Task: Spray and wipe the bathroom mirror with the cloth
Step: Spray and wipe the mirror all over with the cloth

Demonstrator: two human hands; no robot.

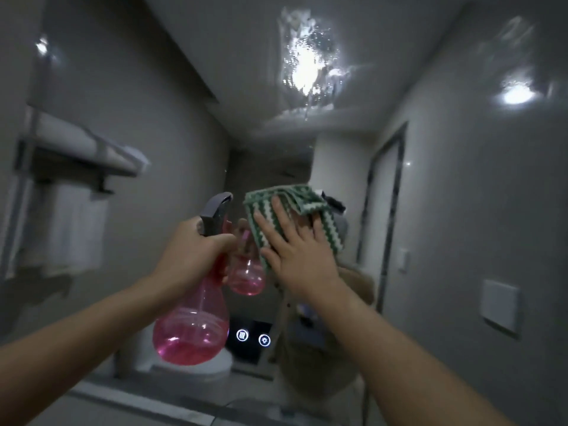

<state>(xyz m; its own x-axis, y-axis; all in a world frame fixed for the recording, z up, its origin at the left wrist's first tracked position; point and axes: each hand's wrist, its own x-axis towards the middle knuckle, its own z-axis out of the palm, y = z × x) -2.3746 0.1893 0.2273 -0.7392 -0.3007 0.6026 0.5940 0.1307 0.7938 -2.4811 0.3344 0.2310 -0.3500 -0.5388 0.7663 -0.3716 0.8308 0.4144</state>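
- Wiping is under way: the right hand [302, 250] presses the green-and-white zigzag-striped cloth [278, 207] flat against the large wall-mounted bathroom mirror [461, 179], fingers straight and spread apart over the fabric.
- The left hand [187, 256] grips the neck of the translucent pink plastic spray bottle with grey trigger head [192, 318], fingers curled round it, just left of the cloth and near the glass.
- Spraying appears done at least in part: wet droplets and streaks [310, 69] show on the glass far above the cloth, over a reflected light.
- Judged remaining: that wet patch looks unwiped, and the glass to the left and right shows no cloth contact.
- Liquid remains in the bottle base, enough for further spraying if required.
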